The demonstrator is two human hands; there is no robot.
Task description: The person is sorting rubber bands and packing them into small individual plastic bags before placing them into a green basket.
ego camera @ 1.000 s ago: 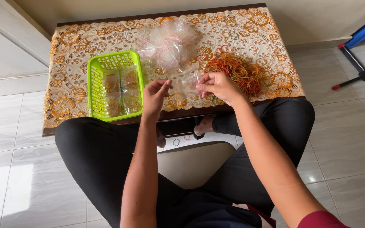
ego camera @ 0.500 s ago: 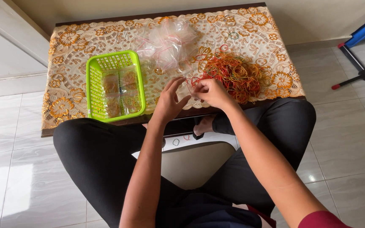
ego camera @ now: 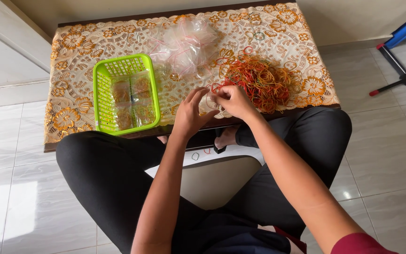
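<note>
Hands meet over the near edge of the desk point(ego camera: 71, 136): the left hand point(ego camera: 190, 116) has its fingers spread and half curled, its fingertips up against the right hand point(ego camera: 233, 101), which is closed in a pinch on a small clear plastic bag point(ego camera: 211, 100) held between the two; whether the left hand actually grips the bag cannot be told. Just beyond the right hand lies a loose heap of rubber bands point(ego camera: 259, 81), thin loops in red, orange, yellow and green, tangled together, and the right fingertips sit at its near rim. Left of the left hand stands a lime-green plastic basket point(ego camera: 100, 94) with slotted, grid-like walls; inside it lie several small clear bags already filled with bands, flat and side by side. Beyond both hands, a crumpled pile of empty clear bags point(ego camera: 184, 44) with thin red strips rests on the cream lace cloth point(ego camera: 81, 51) with orange flowers.
</note>
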